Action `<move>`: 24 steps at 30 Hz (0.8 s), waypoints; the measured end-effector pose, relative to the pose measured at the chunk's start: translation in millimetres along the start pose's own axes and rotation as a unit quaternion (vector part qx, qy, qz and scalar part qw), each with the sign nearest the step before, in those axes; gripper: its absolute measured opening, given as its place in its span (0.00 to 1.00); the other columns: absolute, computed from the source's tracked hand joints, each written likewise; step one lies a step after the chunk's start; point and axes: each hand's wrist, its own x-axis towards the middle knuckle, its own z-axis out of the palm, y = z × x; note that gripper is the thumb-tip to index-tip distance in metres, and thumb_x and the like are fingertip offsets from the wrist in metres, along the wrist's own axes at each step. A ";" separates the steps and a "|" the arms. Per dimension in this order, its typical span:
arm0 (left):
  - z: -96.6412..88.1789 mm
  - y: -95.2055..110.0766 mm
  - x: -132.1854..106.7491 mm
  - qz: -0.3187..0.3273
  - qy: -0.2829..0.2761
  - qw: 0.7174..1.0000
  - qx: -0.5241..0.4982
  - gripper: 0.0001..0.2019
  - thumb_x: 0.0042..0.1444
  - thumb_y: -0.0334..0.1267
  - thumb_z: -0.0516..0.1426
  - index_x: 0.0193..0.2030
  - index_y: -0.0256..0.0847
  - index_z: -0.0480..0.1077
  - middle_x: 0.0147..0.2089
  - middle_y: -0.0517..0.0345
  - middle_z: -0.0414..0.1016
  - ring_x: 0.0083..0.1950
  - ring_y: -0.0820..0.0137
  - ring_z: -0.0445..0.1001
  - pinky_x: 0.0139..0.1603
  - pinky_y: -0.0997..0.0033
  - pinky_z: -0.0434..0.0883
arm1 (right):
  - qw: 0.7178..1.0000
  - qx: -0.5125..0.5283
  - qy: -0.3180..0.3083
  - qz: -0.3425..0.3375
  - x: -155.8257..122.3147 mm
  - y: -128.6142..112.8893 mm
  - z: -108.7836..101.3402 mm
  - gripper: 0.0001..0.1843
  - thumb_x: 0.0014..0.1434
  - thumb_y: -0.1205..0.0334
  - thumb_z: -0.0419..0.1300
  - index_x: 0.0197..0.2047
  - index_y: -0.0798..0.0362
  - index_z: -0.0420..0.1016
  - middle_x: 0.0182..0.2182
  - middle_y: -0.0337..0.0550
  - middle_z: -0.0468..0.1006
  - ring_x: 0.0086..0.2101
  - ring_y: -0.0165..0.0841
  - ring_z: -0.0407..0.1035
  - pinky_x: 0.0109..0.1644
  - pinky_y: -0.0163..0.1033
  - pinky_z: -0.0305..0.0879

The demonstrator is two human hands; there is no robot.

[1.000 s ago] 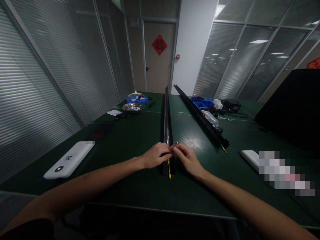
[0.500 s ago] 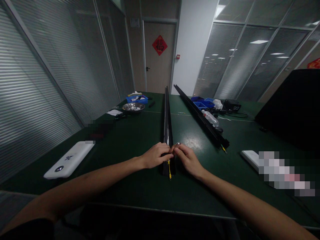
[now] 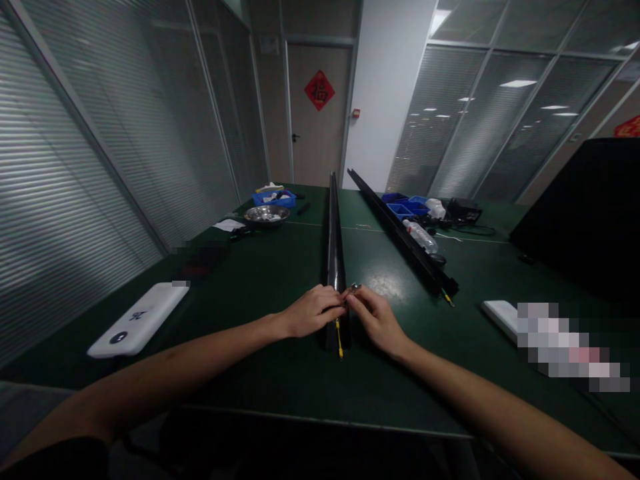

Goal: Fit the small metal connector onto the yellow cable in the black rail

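A long black channel-shaped rail (image 3: 334, 247) lies lengthwise on the green table, running away from me. My left hand (image 3: 314, 312) is closed over its near end, with the fingers across the channel. Close by on the right edge, my right hand (image 3: 379, 321) is pinched, its fingertips meeting those of the left. What sits between the right fingertips is too small to make out. A small shiny metal piece (image 3: 355, 287) shows at the right index finger. Below the left hand, a yellow wire (image 3: 340, 339) with a terminal end sticks out of the rail.
A second black rail (image 3: 405, 237) lies slantwise to the right, beside a plastic bottle (image 3: 421, 236) and blue bins (image 3: 407, 208). A metal bowl (image 3: 267, 215) and a blue basket (image 3: 275, 199) stand far left. White devices (image 3: 143, 320) flank both sides.
The right fingertips have shifted very slightly at the rail's edge. Both hands otherwise keep their place, and the rails have not moved.
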 end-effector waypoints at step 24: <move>-0.2 0.0 0.0 -0.004 -0.004 1.000 0.001 0.12 0.74 0.42 0.48 0.47 0.42 0.72 0.46 0.54 0.76 0.49 0.62 0.71 0.52 0.62 0.62 | 1.000 -0.017 0.009 -0.009 -1.5 -2.5 -0.4 0.14 0.72 0.54 0.54 0.39 0.51 0.75 0.37 0.43 0.76 0.37 0.36 0.71 0.42 0.40 0.66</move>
